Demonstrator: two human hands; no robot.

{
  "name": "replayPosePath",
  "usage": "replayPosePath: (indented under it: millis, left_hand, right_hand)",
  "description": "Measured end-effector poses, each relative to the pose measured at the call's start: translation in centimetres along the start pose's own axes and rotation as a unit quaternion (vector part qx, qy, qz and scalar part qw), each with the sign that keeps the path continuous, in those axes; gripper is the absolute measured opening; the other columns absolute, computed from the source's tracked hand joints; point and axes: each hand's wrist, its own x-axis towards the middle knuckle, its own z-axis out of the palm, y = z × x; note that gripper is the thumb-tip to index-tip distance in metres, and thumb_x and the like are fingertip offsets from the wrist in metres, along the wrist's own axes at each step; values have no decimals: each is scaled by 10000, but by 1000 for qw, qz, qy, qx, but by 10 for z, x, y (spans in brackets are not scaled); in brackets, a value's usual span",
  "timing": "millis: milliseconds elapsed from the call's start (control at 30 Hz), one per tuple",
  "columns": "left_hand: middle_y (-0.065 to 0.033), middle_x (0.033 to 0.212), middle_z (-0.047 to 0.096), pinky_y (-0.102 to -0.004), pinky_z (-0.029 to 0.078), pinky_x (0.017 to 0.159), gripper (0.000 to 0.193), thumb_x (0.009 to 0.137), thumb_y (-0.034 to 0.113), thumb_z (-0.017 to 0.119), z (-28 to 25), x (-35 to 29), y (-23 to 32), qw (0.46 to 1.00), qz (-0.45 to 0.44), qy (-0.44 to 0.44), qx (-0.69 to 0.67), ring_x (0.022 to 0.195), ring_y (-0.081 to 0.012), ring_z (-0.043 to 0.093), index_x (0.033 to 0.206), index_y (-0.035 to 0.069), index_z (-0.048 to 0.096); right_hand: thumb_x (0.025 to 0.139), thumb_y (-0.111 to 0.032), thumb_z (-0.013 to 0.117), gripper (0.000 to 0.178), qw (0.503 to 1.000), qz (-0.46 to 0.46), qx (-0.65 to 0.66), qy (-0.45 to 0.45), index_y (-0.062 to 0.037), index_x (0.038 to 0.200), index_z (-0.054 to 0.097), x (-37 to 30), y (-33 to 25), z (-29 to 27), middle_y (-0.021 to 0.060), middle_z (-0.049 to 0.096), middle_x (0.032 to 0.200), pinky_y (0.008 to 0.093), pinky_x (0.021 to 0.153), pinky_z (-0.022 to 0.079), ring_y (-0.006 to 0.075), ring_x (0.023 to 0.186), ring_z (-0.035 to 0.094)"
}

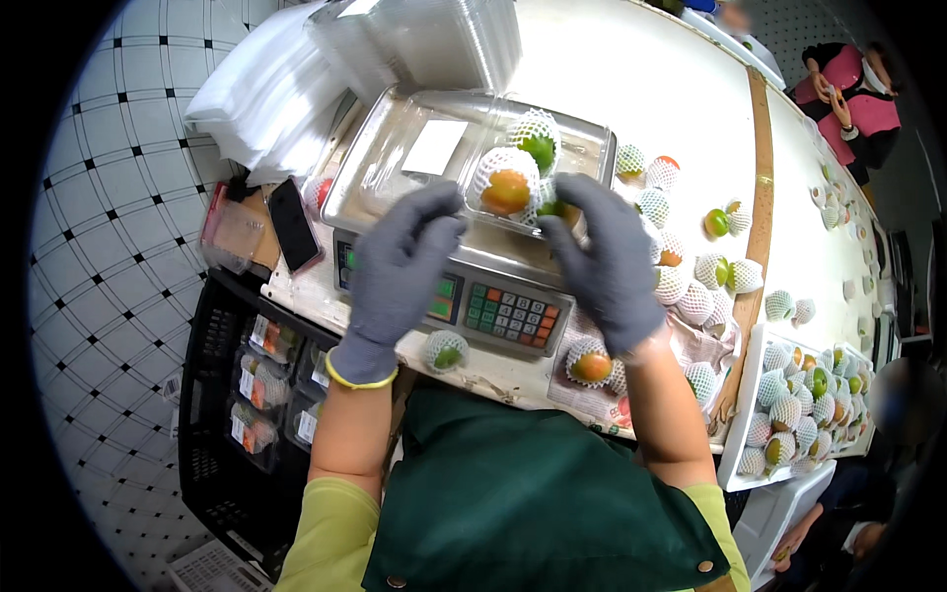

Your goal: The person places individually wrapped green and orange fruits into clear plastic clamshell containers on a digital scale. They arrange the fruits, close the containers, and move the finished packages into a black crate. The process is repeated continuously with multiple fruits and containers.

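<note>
On the metal pan of a weighing scale (513, 314) lies an opened clear plastic clamshell box (390, 158) with a white label. Inside its right half are a large orange mango (508, 191) in a white foam net and a greener netted mango (538, 148) behind it. My right hand (607, 261), in a grey glove, has its thumb and fingers around a third mango (558, 209), largely hidden, at the box's near right corner. Opposite, my left hand (400, 271), also gloved, hovers by the box's near left side, fingers apart and holding nothing.
Stacked clear lids (434, 44) stand behind the scale. A phone (294, 225) lies left; below it, a black crate (222, 345) holds packed boxes. Several netted mangoes (695, 301) lie right, beside a full white crate (735, 464). Another person (858, 109) works at far right.
</note>
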Motion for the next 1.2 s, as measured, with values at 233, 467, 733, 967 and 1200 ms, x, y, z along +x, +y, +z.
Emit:
replayPosePath:
  millis: [233,467,733,967,1200]
  left_hand:
    - [-155,1006,633,-249,524,714,252,937,65,506,-61,5,-4,984,9,146,-103,841,-160,626,1149,-59,560]
    - [-143,1011,650,-247,535,725,253,940,82,523,-75,4,1,985,8,169,-41,848,-149,642,1153,-46,570]
    - [-119,1021,655,-251,523,774,249,926,87,544,-50,18,4,994,19,112,3,877,-153,646,1139,-33,593]
    - [-192,1285,516,-409,402,1007,457,845,169,653,25,39,-3,913,247,-33,322,1211,-335,491,1269,49,532]
    - [-184,1302,501,-453,380,1015,422,897,247,583,56,53,-12,848,223,-145,459,1189,-358,486,1283,84,533]
  right_hand:
    - [876,11,589,282,902,330,274,49,37,1157,578,-80,6,-61,112,652,1025,282,843,499,160,960,618]
    - [855,-16,643,275,907,373,195,-21,28,1123,603,-132,8,-54,99,658,1018,277,831,501,158,939,625]
    - [690,-167,761,510,958,153,-95,-225,-80,1145,547,-157,-3,-34,115,570,1153,429,861,443,315,1068,545]
    - [660,-213,748,526,947,144,-154,-241,-134,1136,539,-166,12,-23,80,539,1133,429,823,434,284,1026,533]
    - [670,-202,737,513,948,123,-164,-242,-137,1137,536,-179,17,-32,59,542,1107,402,802,431,248,985,553]
